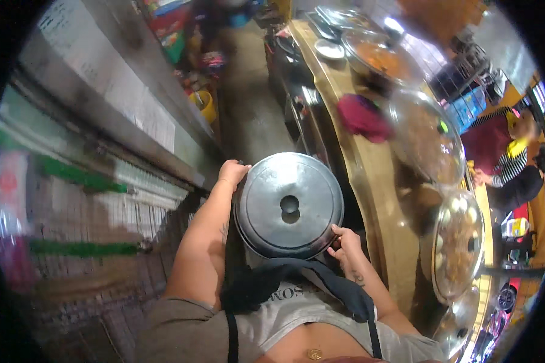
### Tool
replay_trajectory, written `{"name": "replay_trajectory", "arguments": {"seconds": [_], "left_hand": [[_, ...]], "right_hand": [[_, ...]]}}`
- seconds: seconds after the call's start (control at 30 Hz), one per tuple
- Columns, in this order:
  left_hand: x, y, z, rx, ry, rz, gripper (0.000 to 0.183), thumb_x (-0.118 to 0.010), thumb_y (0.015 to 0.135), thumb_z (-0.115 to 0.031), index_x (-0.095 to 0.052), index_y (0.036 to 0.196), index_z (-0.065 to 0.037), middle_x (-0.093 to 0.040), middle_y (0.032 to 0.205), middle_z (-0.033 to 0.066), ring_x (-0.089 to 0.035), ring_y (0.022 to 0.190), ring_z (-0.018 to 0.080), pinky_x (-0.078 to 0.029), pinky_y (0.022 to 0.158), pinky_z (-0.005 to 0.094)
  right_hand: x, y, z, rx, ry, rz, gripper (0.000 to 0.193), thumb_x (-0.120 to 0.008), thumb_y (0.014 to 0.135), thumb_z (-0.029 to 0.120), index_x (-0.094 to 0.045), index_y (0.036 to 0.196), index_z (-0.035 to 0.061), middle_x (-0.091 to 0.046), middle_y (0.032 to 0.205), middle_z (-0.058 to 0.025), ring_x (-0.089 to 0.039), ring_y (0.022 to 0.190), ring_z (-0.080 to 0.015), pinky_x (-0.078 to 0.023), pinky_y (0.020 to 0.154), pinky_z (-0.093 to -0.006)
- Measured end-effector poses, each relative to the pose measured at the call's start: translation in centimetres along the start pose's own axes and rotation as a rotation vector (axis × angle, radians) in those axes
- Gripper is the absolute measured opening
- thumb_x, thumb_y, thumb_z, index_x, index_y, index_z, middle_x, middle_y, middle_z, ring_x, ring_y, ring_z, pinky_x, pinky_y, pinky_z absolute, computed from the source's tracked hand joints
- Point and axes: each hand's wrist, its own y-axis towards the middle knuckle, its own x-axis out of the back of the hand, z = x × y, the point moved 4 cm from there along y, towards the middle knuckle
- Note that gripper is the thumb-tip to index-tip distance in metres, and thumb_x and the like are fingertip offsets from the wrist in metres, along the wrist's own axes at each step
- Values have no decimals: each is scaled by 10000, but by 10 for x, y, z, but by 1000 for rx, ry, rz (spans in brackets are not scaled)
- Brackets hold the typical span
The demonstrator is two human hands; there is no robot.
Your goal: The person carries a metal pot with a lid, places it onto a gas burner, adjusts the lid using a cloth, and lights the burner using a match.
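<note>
In front of my body I carry a large round metal pot [312, 187], covered by a wide silver lid with a dark round knob [289, 204] at its centre. At the pot's far left side my left hand [232, 172] is closed, fingers curled at what seems to be a handle. On the near right side my right hand [346, 244] grips the edge, thumb on top. Most of the pot's body is hidden beneath the lid, and its contents cannot be seen.
A long wooden counter [378, 206] runs along my right, bearing several lidded food dishes [458, 245], a dark red cloth [363, 117] and a white plate [329, 49]. Shelving stands left; a yellow bucket [206, 107] sits by the narrow aisle. Across the counter is another person [496, 148].
</note>
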Motion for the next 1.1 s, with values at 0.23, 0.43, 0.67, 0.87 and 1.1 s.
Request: {"name": "replay_trajectory", "arguments": {"seconds": [0.23,0.43,0.67,0.87,1.1], "left_hand": [[62,161,-64,-99,58,43,459,-728,759,-309,-632,1011,63,-665,961,195,-648,861,289,-505,753,393],[114,265,-149,-150,177,-13,438,-713,772,-345,-666,1000,26,-666,997,209,-648,933,303,-489,805,380],[145,398,-215,-278,459,17,515,-626,791,-498,-695,930,-7,-645,1001,236,-611,999,363,-471,885,408],[165,474,-233,-198,314,37,516,-670,768,-443,-673,1020,6,-619,1112,232,-586,1074,346,-460,904,398],[188,549,-241,-22,11,-20,512,-716,754,-365,-645,1095,9,-607,1171,210,-593,1079,321,-471,876,370]], "right_hand": [[-115,20,106,30,-5,135,141,-679,806,109,-573,851,27,-591,780,-85,-551,664,-199,-396,562,-360],[-211,31,193,80,-52,214,117,-665,796,104,-555,769,76,-466,606,8,-447,569,-108,-453,589,-363],[-300,61,258,-4,12,251,146,-660,787,90,-514,777,96,-437,639,9,-439,577,-111,-477,627,-377],[-365,80,336,50,1,292,93,-639,812,79,-548,829,70,-457,770,-41,-463,719,-147,-455,731,-385],[-443,121,396,103,6,263,121,-654,813,99,-546,759,96,-462,711,-19,-445,688,-151,-439,690,-393]]}}
